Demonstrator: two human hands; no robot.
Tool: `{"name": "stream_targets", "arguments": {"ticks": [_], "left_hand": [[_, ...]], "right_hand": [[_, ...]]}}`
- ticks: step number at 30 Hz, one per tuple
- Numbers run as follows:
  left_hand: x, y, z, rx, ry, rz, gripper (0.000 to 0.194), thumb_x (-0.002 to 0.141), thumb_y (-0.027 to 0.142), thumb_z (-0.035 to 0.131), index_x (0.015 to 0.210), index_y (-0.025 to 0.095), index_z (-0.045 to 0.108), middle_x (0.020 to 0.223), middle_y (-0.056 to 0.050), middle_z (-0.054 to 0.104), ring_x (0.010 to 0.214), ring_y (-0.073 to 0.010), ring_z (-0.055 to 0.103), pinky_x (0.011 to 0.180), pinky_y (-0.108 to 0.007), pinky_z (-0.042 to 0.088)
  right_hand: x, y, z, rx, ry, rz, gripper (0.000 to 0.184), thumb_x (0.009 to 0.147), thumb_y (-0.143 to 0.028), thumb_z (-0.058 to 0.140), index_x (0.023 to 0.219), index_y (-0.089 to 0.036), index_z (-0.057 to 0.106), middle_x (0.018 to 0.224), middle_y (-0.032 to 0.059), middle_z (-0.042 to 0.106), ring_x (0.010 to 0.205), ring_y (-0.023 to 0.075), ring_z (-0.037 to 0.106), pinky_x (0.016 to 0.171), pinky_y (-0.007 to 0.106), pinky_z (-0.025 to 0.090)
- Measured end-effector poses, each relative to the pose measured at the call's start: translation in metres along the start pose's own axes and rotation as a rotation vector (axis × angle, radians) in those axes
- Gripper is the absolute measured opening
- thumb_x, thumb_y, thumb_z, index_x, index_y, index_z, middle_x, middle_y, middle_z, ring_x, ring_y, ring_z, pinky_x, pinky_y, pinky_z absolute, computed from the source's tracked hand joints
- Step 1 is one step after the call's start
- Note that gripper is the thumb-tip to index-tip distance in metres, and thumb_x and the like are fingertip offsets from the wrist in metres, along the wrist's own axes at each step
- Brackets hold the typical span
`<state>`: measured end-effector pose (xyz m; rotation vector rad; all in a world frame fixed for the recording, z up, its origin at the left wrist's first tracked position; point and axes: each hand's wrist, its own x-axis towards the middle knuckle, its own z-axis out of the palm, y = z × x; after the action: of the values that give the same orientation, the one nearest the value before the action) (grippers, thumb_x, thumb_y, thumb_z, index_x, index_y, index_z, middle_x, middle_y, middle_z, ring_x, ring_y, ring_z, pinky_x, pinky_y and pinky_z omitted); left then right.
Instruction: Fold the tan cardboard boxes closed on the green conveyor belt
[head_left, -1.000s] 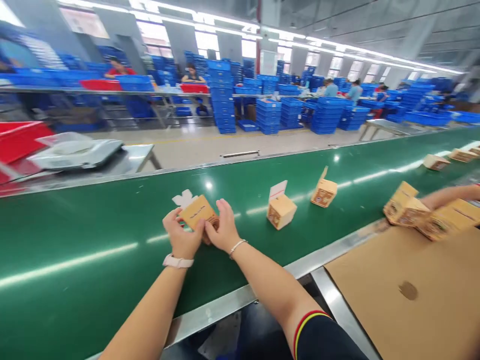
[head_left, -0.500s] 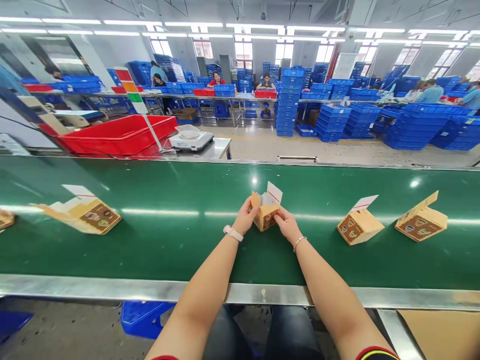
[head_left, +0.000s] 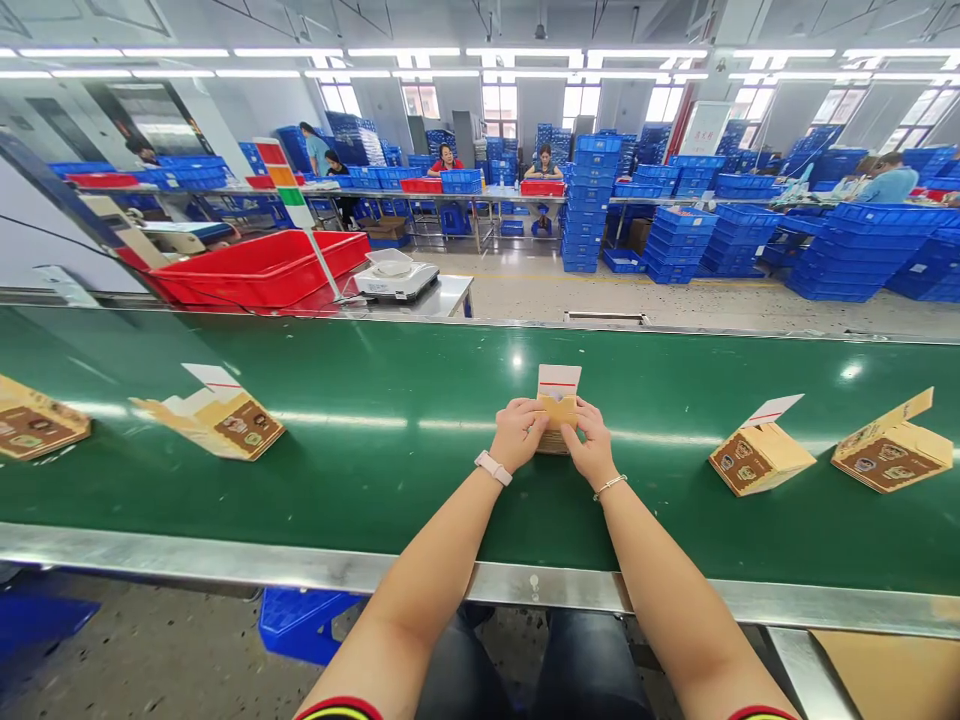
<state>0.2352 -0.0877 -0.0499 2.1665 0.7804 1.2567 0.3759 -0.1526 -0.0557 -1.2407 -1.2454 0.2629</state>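
Observation:
Between my hands a small cardboard box stands on the green conveyor belt, its white back flap with a red line sticking up. My left hand grips the box's left side, thumb near the front edge. On the right side my right hand holds it the same way, fingers at the tan flap. The hands cover much of the box's printed sides. Farther right, two brown-and-tan boxes, a nearer box and a farther box, have raised flaps. To the left lies an open box with spread flaps.
Another box lies at the belt's left end. The green belt has a metal edge in front of me. Beyond it are a red bin, a white scale and stacked blue crates. Several people sit farther back.
The box between my hands has turned so its white flap faces me squarely. Both hands have shifted to its two sides, at the top flap. The view has swung slightly left.

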Motion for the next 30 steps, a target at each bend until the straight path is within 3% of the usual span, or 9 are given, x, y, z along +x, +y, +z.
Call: {"name": "stream_targets", "arguments": {"ticks": [3, 5, 7, 10, 13, 17, 23, 26, 30], "left_hand": [[-0.002, 0.008, 0.005, 0.052, 0.031, -0.052, 0.034, 0.09, 0.036, 0.046, 0.063, 0.021, 0.061, 0.072, -0.006, 0.068, 0.08, -0.0216, 0.058, 0.077, -0.04, 0.049], [-0.006, 0.012, 0.006, 0.068, 0.051, -0.086, 0.025, 0.089, 0.035, 0.049, 0.074, 0.021, 0.063, 0.068, -0.003, 0.065, 0.073, -0.0196, 0.057, 0.072, -0.037, 0.048], [-0.009, 0.013, 0.006, 0.098, 0.067, -0.104, 0.018, 0.085, 0.033, 0.056, 0.095, 0.02, 0.063, 0.081, -0.004, 0.068, 0.078, -0.0203, 0.058, 0.072, -0.036, 0.048], [-0.012, 0.012, 0.007, 0.177, 0.069, -0.094, 0.033, 0.078, 0.028, 0.062, 0.11, 0.021, 0.058, 0.109, -0.01, 0.067, 0.1, -0.0263, 0.057, 0.08, -0.042, 0.048], [-0.009, 0.011, 0.009, 0.199, 0.075, -0.046, 0.029, 0.079, 0.026, 0.062, 0.107, 0.021, 0.059, 0.12, -0.012, 0.063, 0.112, -0.0286, 0.053, 0.089, -0.047, 0.046], [-0.005, 0.012, 0.005, 0.106, 0.042, 0.139, 0.02, 0.084, 0.029, 0.056, 0.102, 0.02, 0.059, 0.131, -0.013, 0.057, 0.123, -0.0273, 0.051, 0.099, -0.047, 0.044], [-0.004, 0.01, -0.007, 0.055, -0.052, 0.184, 0.029, 0.087, 0.029, 0.051, 0.112, 0.016, 0.055, 0.143, -0.019, 0.046, 0.131, -0.0264, 0.047, 0.102, -0.044, 0.043], [-0.002, 0.015, -0.003, 0.122, -0.12, 0.086, 0.037, 0.083, 0.031, 0.056, 0.118, 0.018, 0.054, 0.134, -0.018, 0.055, 0.125, -0.0288, 0.052, 0.096, -0.046, 0.044], [0.003, 0.022, 0.011, 0.162, -0.16, 0.026, 0.039, 0.08, 0.032, 0.06, 0.116, 0.018, 0.055, 0.119, -0.015, 0.065, 0.113, -0.0314, 0.06, 0.09, -0.048, 0.042]], "right_hand": [[-0.002, -0.006, 0.005, 0.041, 0.114, 0.101, 0.028, 0.074, -0.047, 0.063, 0.058, -0.023, 0.062, 0.076, 0.0064, 0.067, 0.106, 0.0293, 0.06, 0.097, 0.047, 0.044], [-0.004, -0.006, 0.007, 0.057, 0.155, 0.15, 0.033, 0.075, -0.051, 0.062, 0.06, -0.022, 0.059, 0.074, 0.0053, 0.064, 0.094, 0.0262, 0.062, 0.088, 0.043, 0.049], [-0.006, -0.003, 0.009, 0.073, 0.193, 0.211, 0.034, 0.073, -0.054, 0.064, 0.066, -0.021, 0.057, 0.072, 0.0033, 0.062, 0.08, 0.0216, 0.061, 0.077, 0.038, 0.051], [-0.006, 0.005, 0.01, 0.085, 0.224, 0.28, 0.037, 0.07, -0.055, 0.066, 0.069, -0.02, 0.053, 0.07, 0.0014, 0.057, 0.069, 0.0172, 0.056, 0.068, 0.034, 0.05], [-0.004, 0.008, 0.01, 0.102, 0.205, 0.287, 0.037, 0.068, -0.054, 0.067, 0.081, -0.02, 0.056, 0.085, 0.0046, 0.06, 0.08, 0.0187, 0.058, 0.072, 0.034, 0.051], [-0.001, 0.004, 0.007, 0.113, 0.072, 0.211, 0.044, 0.068, -0.052, 0.068, 0.1, -0.023, 0.059, 0.108, 0.0086, 0.061, 0.096, 0.0222, 0.059, 0.079, 0.039, 0.051], [0.005, -0.004, -0.004, 0.096, -0.056, 0.075, 0.032, 0.067, -0.053, 0.071, 0.069, -0.022, 0.065, 0.112, 0.0091, 0.063, 0.11, 0.0268, 0.057, 0.097, 0.046, 0.044], [0.006, -0.004, -0.005, 0.089, -0.016, 0.057, 0.032, 0.069, -0.053, 0.07, 0.061, -0.022, 0.065, 0.103, 0.0086, 0.067, 0.111, 0.0278, 0.058, 0.1, 0.046, 0.043], [0.007, 0.002, -0.005, 0.075, 0.104, 0.129, 0.04, 0.078, -0.055, 0.059, 0.058, -0.02, 0.064, 0.086, 0.0084, 0.067, 0.094, 0.0246, 0.063, 0.086, 0.04, 0.051]]}}
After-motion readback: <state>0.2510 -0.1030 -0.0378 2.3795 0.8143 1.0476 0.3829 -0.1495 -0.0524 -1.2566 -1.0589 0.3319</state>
